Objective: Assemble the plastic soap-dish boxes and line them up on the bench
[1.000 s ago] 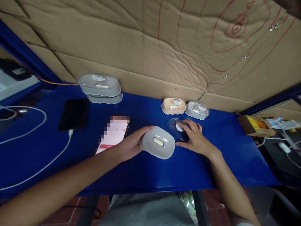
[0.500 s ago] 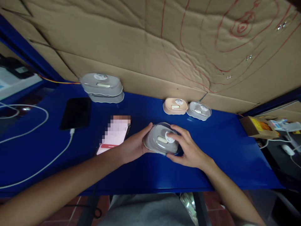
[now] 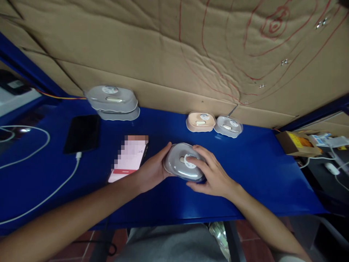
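Above the blue table (image 3: pixel 169 203), I hold a grey oval box with a clear domed lid (image 3: pixel 177 165), a pale handle-like bar and a round white sticker. My left hand (image 3: pixel 156 168) grips its left side, thumb up along the edge and the other fingers hidden beneath. My right hand (image 3: pixel 211 171) spans the right side, the index finger pressing on the sticker and the thumb at the near edge. Left of the box lies a phone (image 3: pixel 129 156) with a lit, partly blurred screen.
Stacked grey boxes (image 3: pixel 113 105) stand at the back left. A peach box (image 3: pixel 195 125) and another grey box (image 3: pixel 226 128) sit against the cardboard wall (image 3: pixel 131 47). A dark tablet (image 3: pixel 81 133) with a white cable (image 3: pixel 65 182) lies left. An open carton (image 3: pixel 297 143) is at right.
The box has tilted and turned slightly in my hands, its sticker shifting left. My right index finger stays on the sticker. The whole view has shifted a little.
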